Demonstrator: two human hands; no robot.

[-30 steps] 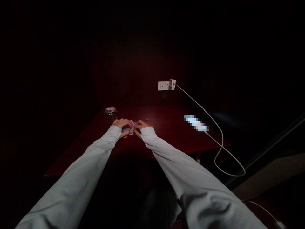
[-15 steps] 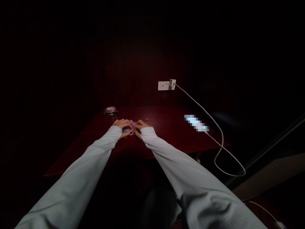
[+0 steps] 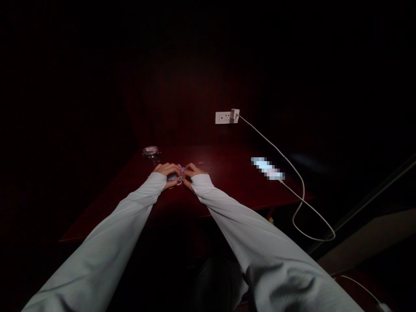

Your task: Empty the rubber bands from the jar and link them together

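Observation:
On the dark red table, my left hand (image 3: 167,170) curves round a small cluster of pink and purple loops (image 3: 179,181), perhaps hair ties, with fingertips and thumb closed on its edge. Facing it from the other side, my right hand (image 3: 191,172) pinches at the same cluster. The fingers of both hands nearly meet there and hide most of it. Under my left palm a shiny, pale purple patch shows between fingers and thumb. A small pink piece (image 3: 200,163) lies just beyond my right hand.
A round clear container (image 3: 151,151) with a pink-and-white top stands at the back left of the table (image 3: 227,184). To the right lies a blurred-out phone (image 3: 267,168), its white cable (image 3: 303,186) looping past the table edge up to a charger (image 3: 235,115) in the wall socket.
Both hands stay in nearly the same place on the pink and purple loops. My right fingers have shifted very slightly; the rest of the scene is unchanged.

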